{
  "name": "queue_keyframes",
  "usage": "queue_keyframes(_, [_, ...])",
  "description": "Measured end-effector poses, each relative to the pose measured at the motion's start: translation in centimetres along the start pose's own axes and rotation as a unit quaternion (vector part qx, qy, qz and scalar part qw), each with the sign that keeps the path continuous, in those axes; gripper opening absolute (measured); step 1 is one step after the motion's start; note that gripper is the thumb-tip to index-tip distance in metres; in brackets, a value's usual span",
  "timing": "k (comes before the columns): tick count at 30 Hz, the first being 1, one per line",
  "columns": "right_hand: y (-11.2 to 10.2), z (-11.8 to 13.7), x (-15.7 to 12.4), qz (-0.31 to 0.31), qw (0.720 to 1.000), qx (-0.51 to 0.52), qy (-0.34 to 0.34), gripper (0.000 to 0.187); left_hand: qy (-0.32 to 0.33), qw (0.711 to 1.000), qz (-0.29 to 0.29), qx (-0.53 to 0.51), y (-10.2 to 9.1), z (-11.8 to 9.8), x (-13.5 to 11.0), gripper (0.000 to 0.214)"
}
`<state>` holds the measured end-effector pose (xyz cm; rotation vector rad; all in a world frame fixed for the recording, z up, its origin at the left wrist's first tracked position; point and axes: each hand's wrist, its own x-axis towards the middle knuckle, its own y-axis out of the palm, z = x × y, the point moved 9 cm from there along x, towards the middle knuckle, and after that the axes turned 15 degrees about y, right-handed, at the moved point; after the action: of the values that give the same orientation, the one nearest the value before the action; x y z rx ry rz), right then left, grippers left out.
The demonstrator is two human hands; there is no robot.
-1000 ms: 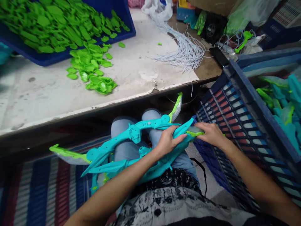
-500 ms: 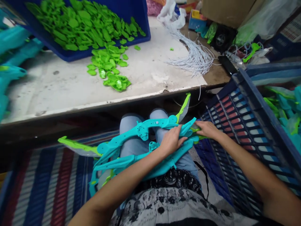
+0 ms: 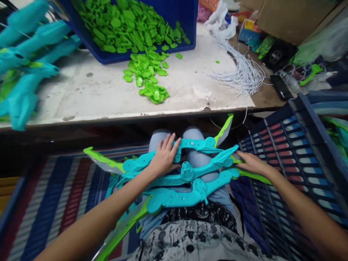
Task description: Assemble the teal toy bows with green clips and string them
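Observation:
Several turquoise plastic toy bows with lime-green curved tips lie across my lap. My left hand (image 3: pixel 164 156) rests over the left part of the farthest bow (image 3: pixel 197 145), its fingers stretched out and spread. At the right ends of the bows, my right hand (image 3: pixel 251 162) has its fingers closed around the green tip of the middle bow (image 3: pixel 212 165). The exact grip is partly hidden. The nearest bow (image 3: pixel 179 198) lies closest to my body, and its long green tip reaches down to the left.
A blue bin (image 3: pixel 108 58) of green plastic pieces stands on the white table (image 3: pixel 103 94), with loose pieces (image 3: pixel 153 91) spilled before it. White strings (image 3: pixel 244 76) and a phone (image 3: pixel 281 87) lie right. A blue basket (image 3: pixel 296 108) stands beside me; more turquoise parts (image 3: pixel 24 79) are left.
My left hand has moved left along the bows, and its fingers have spread. The bows now lie farther apart, the nearest showing its green tips. My right hand stays at their right ends.

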<state>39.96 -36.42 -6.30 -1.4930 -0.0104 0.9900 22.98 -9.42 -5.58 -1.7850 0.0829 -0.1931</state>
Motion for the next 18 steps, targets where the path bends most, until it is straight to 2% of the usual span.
queue_keyframes(4, [0.7, -0.4, -0.6, 0.031, 0.999, -0.003, 0.039, 0.039, 0.027, 0.998, -0.035, -0.046, -0.2, 1.0, -0.3, 0.069])
queue_keyframes(7, [1.2, -0.3, -0.7, 0.061, 0.997, 0.006, 0.046, 0.045, 0.022, 0.995, -0.011, -0.095, -1.3, 2.2, 0.1, 0.059])
queue_keyframes(9, [1.2, -0.2, -0.5, 0.069, 0.996, 0.0, 0.05, 0.047, -0.003, 0.988, 0.016, -0.153, -2.2, 3.4, 0.6, 0.047])
queue_keyframes(11, [0.9, 0.1, -0.2, 0.065, 0.996, -0.015, 0.052, 0.047, -0.04, 0.971, 0.043, -0.231, -2.8, 4.6, 1.1, 0.041])
queue_keyframes(14, [0.3, 0.8, 0.1, 0.061, 0.996, -0.032, 0.05, 0.047, -0.08, 0.93, 0.065, -0.352, -2.7, 5.9, 1.8, 0.049])
queue_keyframes(18, [-0.1, 1.5, 0.1, 0.068, 0.995, -0.062, 0.045, 0.043, -0.113, 0.901, 0.056, -0.416, -2.2, 6.4, 2.6, 0.056])
